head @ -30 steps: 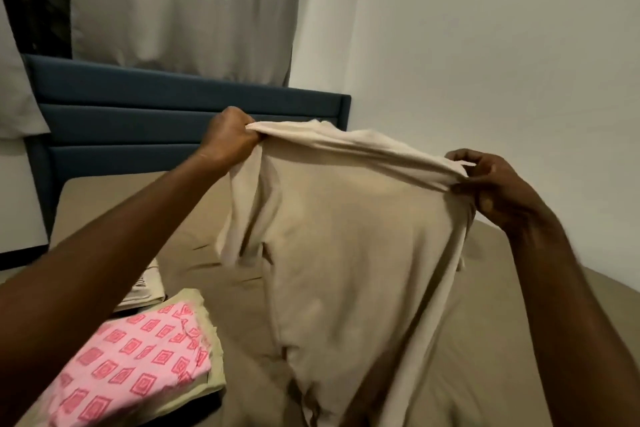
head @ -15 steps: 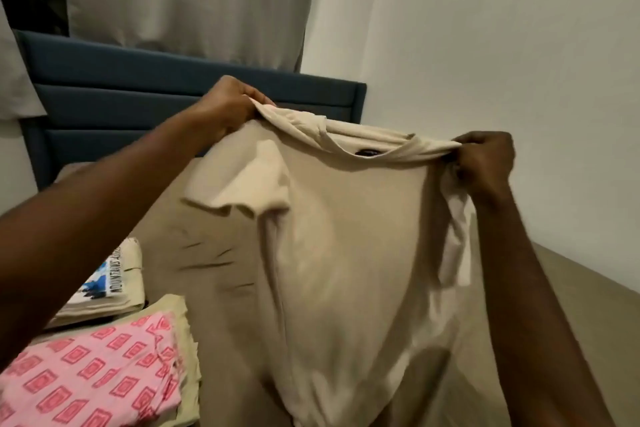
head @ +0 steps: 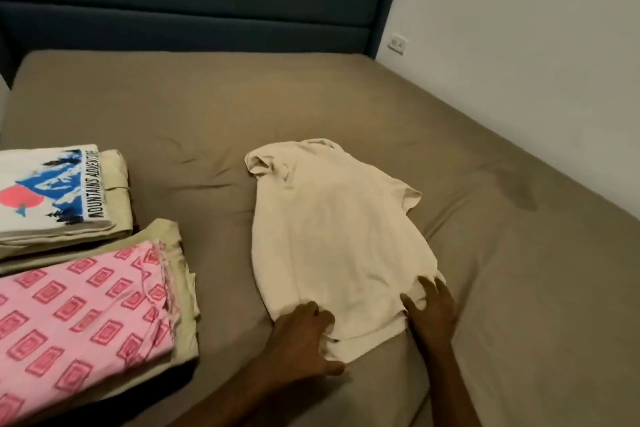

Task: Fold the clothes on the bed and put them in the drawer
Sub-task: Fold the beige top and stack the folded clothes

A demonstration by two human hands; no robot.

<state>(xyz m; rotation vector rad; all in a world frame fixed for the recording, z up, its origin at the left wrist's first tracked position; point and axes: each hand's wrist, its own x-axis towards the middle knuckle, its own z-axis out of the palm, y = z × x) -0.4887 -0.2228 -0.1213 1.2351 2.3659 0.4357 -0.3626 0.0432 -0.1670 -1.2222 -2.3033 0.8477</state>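
A cream T-shirt (head: 337, 236) lies spread flat on the tan bed sheet (head: 207, 107), collar away from me and hem toward me. My left hand (head: 301, 340) rests on the hem's left corner with its fingers spread on the cloth. My right hand (head: 431, 308) presses the hem's right corner with straight fingers. At the left lie a folded white shirt with a mountain print (head: 52, 191) on a pale yellow-green stack, and a folded pink patterned cloth (head: 79, 326) on another pale yellow-green piece. No drawer is in view.
A dark blue padded headboard (head: 207, 0) stands at the far end of the bed. A white wall (head: 519, 45) with a socket (head: 397, 43) runs along the bed's right side. Bare sheet lies beyond and to the right of the shirt.
The cream shirt was held up in the air by its shoulders; it now lies flat on the bed. Both hands have let go of the shoulders and moved down to the hem.
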